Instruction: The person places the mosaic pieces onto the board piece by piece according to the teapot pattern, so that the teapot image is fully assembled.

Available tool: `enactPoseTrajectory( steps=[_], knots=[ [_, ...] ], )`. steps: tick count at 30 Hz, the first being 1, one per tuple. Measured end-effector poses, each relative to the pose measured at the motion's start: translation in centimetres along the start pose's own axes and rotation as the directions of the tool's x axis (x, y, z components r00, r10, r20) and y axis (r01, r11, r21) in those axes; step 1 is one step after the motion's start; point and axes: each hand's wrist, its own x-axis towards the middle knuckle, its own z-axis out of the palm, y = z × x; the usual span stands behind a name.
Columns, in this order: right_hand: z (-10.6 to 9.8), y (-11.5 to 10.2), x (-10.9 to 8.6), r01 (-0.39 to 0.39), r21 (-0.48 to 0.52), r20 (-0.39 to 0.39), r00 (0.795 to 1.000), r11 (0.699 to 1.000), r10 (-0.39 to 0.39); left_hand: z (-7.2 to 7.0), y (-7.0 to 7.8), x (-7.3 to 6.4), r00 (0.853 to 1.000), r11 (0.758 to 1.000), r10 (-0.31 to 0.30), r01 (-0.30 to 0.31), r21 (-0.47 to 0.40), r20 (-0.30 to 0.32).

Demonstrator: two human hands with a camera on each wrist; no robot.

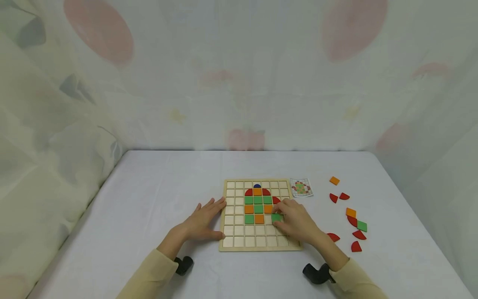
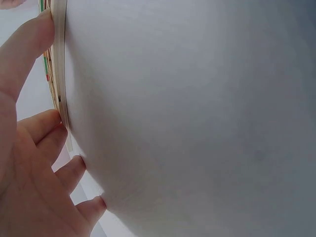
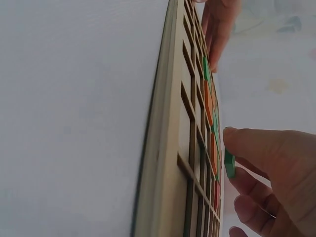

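A wooden grid board [image 1: 239,249] lies on the table, its middle filled with red, orange, green and blue tiles. My right hand [image 1: 298,220] pinches a green square tile [image 3: 229,164] between thumb and fingers, close over the board's right part. In the head view that tile overlaps a cell right of the lowest tile row, with one bare cell between. My left hand [image 1: 203,222] is spread at the board's left edge, thumb and fingertips touching the rim, as the left wrist view [image 2: 60,59] also shows.
A small printed pattern card [image 1: 301,188] lies by the board's upper right corner. Loose tiles are scattered to the right: orange squares [image 1: 334,180], a green square [image 1: 362,226] and several red quarter circles [image 1: 356,246]. A patterned cloth [image 1: 246,104] hangs behind the white table.
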Motion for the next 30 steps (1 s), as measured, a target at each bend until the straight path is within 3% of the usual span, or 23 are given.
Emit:
enactPoseTrajectory(
  steps=[5,12,30],
  knots=[
    [0.8,-0.6,0.5,-0.035,-0.041,0.025,0.999,0.999,0.036,0.0,0.0,0.0,1.000,1.000,-0.001,0.001,-0.004,0.004],
    [1.5,-0.9,0.7,-0.013,-0.100,0.016,1.000,0.995,0.015,0.0,0.1,0.0,1.000,1.000,-0.007,0.007,-0.010,0.002],
    [1.6,-0.9,0.9,-0.008,-0.086,0.024,1.000,0.996,0.010,0.1,-0.2,0.1,1.000,1.000,-0.001,0.001,-0.009,-0.003]
  ],
)
